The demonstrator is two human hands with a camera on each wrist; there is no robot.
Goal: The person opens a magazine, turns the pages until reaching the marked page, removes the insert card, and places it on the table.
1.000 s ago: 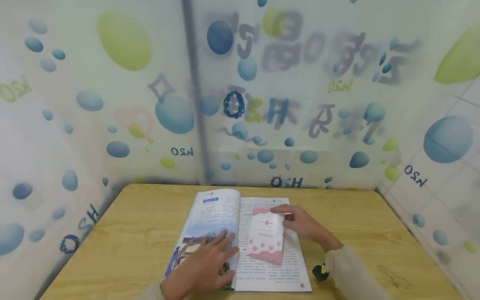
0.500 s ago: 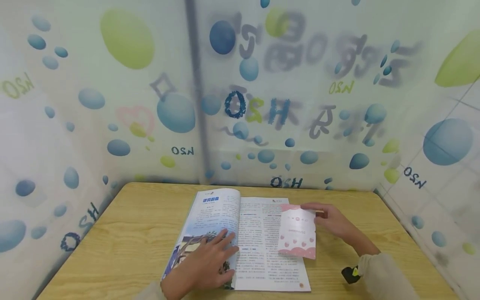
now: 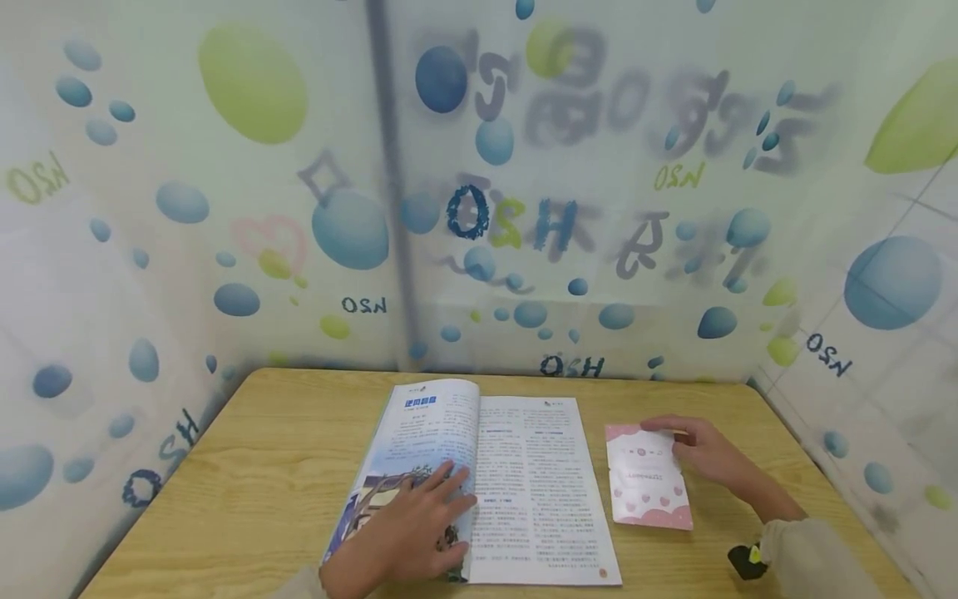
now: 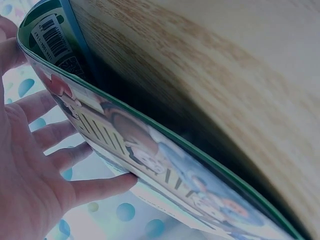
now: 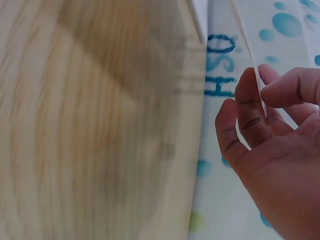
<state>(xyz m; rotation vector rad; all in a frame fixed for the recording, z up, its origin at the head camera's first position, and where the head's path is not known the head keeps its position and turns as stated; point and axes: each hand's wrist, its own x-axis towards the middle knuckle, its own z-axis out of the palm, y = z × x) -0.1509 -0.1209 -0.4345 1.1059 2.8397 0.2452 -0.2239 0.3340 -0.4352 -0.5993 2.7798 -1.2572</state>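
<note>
An open magazine lies on the wooden table, its left page curving up toward the spine. My left hand rests on that page with fingers spread over the picture; the left wrist view shows the hand by the magazine's bent cover. To the right of the magazine, a flat white packet with pink scalloped ends and printed strawberries is pinched at its upper right edge by my right hand. The right wrist view catches the packet edge-on, thin, between thumb and fingers.
The wooden table extends on both sides of the magazine. Behind and around it hangs a pale curtain with blue and green ovals and lettering. A small black device sits at my right wrist.
My right hand has carried the packet rightward, from over the magazine's right page to beside the magazine. The left hand has stayed in place on the left page.
</note>
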